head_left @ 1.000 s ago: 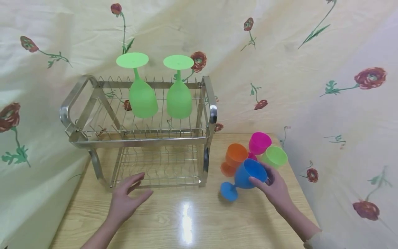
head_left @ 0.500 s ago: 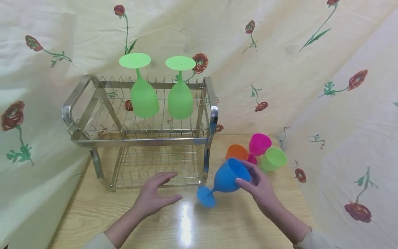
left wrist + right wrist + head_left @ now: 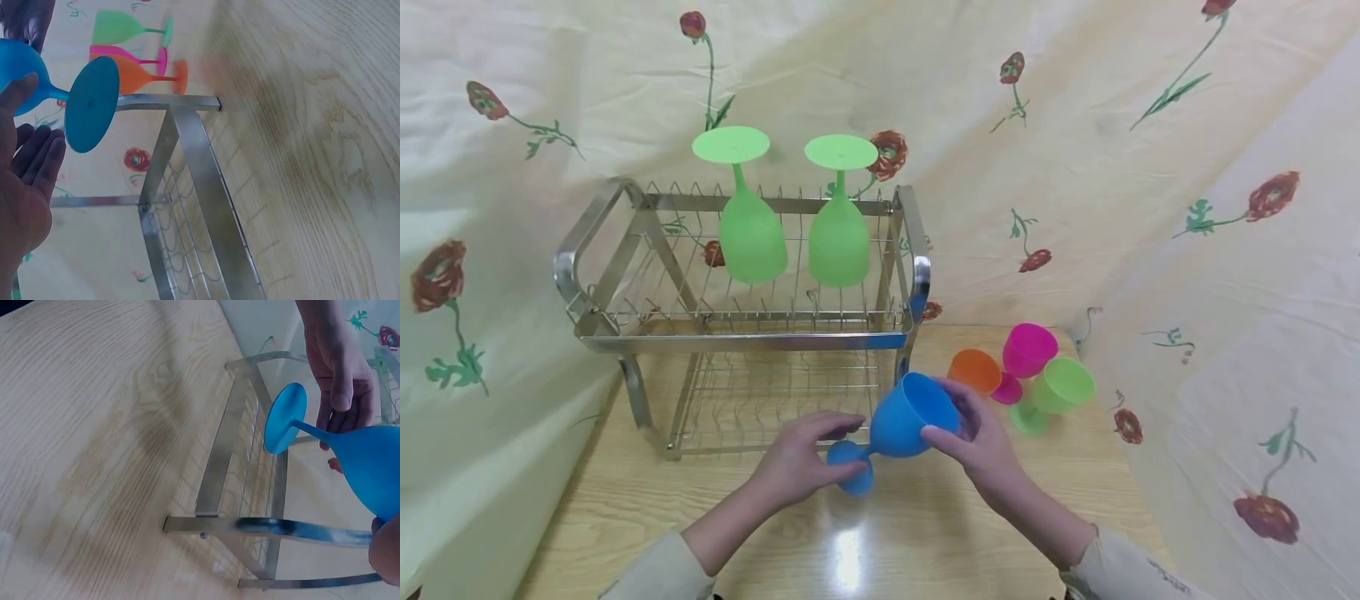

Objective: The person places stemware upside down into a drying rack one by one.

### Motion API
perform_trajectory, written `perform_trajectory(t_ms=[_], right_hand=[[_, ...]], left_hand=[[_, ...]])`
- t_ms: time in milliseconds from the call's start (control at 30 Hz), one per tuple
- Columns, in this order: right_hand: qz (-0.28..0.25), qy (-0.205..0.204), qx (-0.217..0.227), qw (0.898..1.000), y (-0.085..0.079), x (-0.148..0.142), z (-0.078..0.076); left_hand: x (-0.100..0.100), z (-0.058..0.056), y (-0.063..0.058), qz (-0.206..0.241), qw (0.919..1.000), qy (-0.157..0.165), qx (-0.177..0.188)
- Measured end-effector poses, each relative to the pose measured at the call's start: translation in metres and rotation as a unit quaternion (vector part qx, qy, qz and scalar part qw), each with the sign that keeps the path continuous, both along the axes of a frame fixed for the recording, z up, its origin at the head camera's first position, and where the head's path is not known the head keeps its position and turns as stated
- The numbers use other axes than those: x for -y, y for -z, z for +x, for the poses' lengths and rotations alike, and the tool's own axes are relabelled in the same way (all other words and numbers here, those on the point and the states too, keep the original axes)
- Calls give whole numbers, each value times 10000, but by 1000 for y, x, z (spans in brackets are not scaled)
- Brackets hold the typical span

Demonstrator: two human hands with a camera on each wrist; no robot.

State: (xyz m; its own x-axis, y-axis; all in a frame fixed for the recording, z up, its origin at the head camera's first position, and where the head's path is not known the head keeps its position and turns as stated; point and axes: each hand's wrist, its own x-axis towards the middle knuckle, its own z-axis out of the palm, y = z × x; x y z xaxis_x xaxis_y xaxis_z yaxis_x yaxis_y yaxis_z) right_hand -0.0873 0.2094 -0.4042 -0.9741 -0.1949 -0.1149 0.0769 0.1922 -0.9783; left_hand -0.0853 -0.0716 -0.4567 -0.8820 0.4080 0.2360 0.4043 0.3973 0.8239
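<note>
A blue plastic goblet point(image 3: 898, 421) is tilted in front of the rack, its bowl mouth toward the right and its foot low on the left. My right hand point(image 3: 988, 446) grips the bowl near the rim, thumb in front. My left hand point(image 3: 805, 458) is spread around the stem and foot, with thumb and fingers apart; in the left wrist view its thumb overlaps the bowl point(image 3: 25, 69). From the right wrist view, the left hand point(image 3: 342, 381) appears beside the stem, its fingers loosely bent. The goblet's foot point(image 3: 285, 419) hangs above the table.
A two-tier metal dish rack point(image 3: 741, 342) stands behind the hands. Two green goblets point(image 3: 752, 237) sit upside down on its top tier. Orange point(image 3: 974, 371), pink point(image 3: 1030, 348) and light green goblets point(image 3: 1066, 385) stand upright at the right. Flowered cloth point(image 3: 970, 167) hangs behind.
My right hand has carried the blue goblet leftward from beside the other goblets. The left hand has moved right, up to the goblet's stem and foot.
</note>
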Motion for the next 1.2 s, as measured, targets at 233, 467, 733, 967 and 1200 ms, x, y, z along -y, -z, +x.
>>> perform_trajectory(t_ms=[233,467,733,967,1200], right_hand=[[-147,-10,-25,9999,1,8,-1],[-272,-21,-37,9996,1,16,-1],[-522,-22,19,9986,5,21,-1],[-499,-462,-109,9976,10,18,-3],[222,-1771,-858,9802,2,-5,-17]], left_hand=[[0,1,-1,60,9995,-205,251],[0,1,0,245,9992,-286,154],[3,2,1,293,9989,-321,145],[13,6,2,146,9995,-214,155],[35,3,-5,-333,9994,116,-16]])
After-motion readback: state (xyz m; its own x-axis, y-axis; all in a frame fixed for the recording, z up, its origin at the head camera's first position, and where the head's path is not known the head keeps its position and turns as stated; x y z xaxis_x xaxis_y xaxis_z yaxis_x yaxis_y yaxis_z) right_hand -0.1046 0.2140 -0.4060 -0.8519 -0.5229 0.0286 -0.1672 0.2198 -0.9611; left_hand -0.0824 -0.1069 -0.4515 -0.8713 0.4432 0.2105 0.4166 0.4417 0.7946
